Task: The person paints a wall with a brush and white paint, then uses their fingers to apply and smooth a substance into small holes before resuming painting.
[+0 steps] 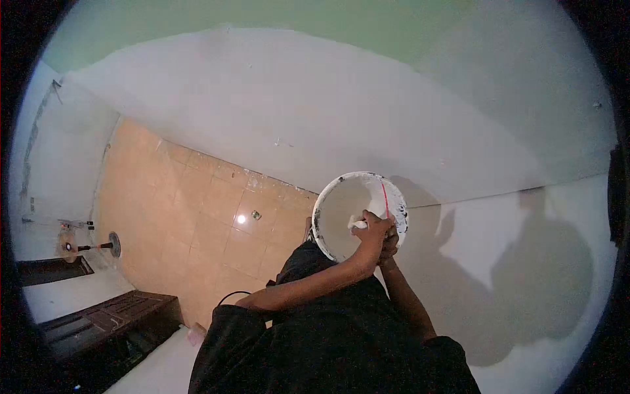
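Note:
A white bucket (317,220) with a paint-smeared, dark-flecked rim stands close in front of me, holding pale grey-white stuff. Over its right side my hands come together. My left hand (374,228) is closed, with a small white lump (357,224) poking out past the fingers toward the middle of the bucket. Pressed up beneath and beside it is my right hand (388,248), also closed near the rim; what it grips is hidden. A thin red strip (384,197) runs from the far rim down toward my hands.
The wall (275,98) ahead is white below and green above. Tan tiles (216,197) carry white specks and a small round object (256,215). A standing fan (114,244) and a dark wooden cabinet (125,315) are on the left. Shadows fall on the right wall.

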The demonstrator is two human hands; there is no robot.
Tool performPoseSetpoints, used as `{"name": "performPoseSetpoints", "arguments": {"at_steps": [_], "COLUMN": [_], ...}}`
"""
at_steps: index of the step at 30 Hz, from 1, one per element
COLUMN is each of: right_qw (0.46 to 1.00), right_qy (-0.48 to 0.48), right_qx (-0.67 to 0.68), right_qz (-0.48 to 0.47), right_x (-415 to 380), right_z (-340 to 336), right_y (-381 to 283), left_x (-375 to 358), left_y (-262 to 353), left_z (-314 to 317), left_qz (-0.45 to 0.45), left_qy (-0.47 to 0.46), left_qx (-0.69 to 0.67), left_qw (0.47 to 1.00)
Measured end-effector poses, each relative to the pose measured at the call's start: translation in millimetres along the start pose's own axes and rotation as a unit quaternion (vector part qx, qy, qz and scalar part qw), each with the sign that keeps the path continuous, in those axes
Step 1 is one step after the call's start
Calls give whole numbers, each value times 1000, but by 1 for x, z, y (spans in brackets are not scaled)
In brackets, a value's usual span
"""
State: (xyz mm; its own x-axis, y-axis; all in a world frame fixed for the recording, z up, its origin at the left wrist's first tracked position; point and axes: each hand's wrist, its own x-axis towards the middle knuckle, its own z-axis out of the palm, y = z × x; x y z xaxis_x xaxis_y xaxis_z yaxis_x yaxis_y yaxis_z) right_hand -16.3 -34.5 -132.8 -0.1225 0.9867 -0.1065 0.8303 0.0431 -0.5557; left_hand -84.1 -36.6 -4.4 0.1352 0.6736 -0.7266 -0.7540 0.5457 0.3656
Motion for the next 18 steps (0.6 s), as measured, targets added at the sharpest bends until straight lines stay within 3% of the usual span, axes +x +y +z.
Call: {"name": "performPoseSetpoints", "arguments": {"at_steps": [1, 3, 4, 6, 9, 16, 18], "right_qw": [1000, 994, 994, 992, 989, 979, 975], "right_qy": [-1, -89, -90, -95, -103, -122, -125], "right_qx": [-1, 63, 62, 74, 92, 139, 152], "right_qz": [-1, -10, -11, -25, -44, -91, -107], "right_x": [2, 5, 5, -3, -3, -1, -3], "right_z": [-16, -34, -33, -29, -28, -13, -3], "right_y": [-11, -19, -16, -10, 0, 12, 5], "left_x": [11, 31, 32, 5, -8, -1, 18], "left_y": [-11, -30, -31, -3, 6, -3, -17], "left_z": [-9, -30, -32, -21, -16, -22, -36], "left_qz": [1, -32, -32, -72, -66, -96, -89], "left_qy": [1, -134, -134, -120, -154, -171, -260], "left_qx": [-2, -140, -141, 9, 38, 13, -43], "left_qw": [1000, 981, 980, 990, 985, 980, 961]}}
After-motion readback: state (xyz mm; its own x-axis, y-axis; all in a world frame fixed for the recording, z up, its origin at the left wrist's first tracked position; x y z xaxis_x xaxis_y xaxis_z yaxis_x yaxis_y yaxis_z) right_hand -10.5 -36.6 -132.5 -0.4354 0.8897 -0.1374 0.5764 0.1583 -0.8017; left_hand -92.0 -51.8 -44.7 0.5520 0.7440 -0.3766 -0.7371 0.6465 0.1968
